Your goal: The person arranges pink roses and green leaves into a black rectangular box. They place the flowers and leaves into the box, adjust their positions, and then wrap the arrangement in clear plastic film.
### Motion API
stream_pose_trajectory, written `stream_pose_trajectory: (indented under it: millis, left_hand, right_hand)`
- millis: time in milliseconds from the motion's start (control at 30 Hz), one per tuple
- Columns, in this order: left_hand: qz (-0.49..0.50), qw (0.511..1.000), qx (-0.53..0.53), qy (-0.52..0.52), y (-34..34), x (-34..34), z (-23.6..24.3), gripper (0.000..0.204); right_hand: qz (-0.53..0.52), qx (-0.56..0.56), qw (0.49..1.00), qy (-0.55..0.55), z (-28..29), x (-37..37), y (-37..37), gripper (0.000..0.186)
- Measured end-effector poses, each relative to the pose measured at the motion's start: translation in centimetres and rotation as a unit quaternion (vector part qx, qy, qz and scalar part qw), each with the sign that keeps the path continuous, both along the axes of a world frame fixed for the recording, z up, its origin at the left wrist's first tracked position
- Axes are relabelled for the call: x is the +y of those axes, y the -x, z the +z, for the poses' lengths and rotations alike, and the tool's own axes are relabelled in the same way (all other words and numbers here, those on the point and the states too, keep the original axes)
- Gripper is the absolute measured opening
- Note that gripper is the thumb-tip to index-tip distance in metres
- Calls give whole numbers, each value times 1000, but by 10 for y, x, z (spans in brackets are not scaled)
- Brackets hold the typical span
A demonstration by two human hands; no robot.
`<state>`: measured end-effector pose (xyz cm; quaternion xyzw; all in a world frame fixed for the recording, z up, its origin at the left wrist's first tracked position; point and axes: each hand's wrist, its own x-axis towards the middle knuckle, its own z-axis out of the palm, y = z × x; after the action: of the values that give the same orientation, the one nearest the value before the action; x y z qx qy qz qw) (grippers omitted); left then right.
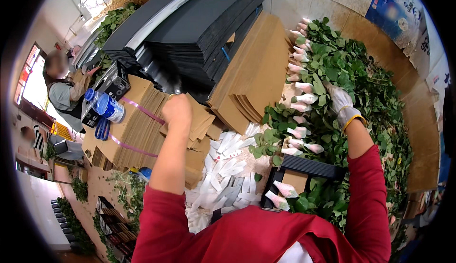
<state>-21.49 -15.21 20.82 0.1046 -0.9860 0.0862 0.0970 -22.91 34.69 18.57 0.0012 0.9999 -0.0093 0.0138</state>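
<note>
My bare left hand (pixel 179 111) is closed in a fist above torn cardboard pieces. A dark, motion-smeared shape (pixel 164 75) lies just beyond the fist; what the fingers hold, if anything, is hidden. On the right my gloved right hand (pixel 341 102) reaches into leafy rose stems (pixel 332 68), its fingertips partly covered by leaves, so its grip does not show. Several pale pink rosebuds in whitish sleeves (pixel 304 98) line the left edge of the foliage. Two more sleeved buds (pixel 285 189) lie close to me, beside a black ridged bar (pixel 313 166).
Black sheets (pixel 199 25) are stacked at the back, beside brown cardboard sheets (pixel 259 68). White strips (pixel 228 158) litter the surface in front of me. A water bottle (pixel 109 108), blue-handled scissors (pixel 102 129) and a black box (pixel 116 80) sit left. A person (pixel 66 87) stands farther left.
</note>
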Motion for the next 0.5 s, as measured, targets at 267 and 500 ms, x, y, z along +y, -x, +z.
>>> stream_pose_trajectory:
  millis: [267,500]
  left_hand:
    - [-370,890,181,-194,-101,97,-4,21]
    - [-374,722,-101,-573,-21,196,-53,53]
  right_hand:
    - [-76,119,952,273,-1,26,-10,44]
    - [-78,132,980,-125,13,1,-7,15]
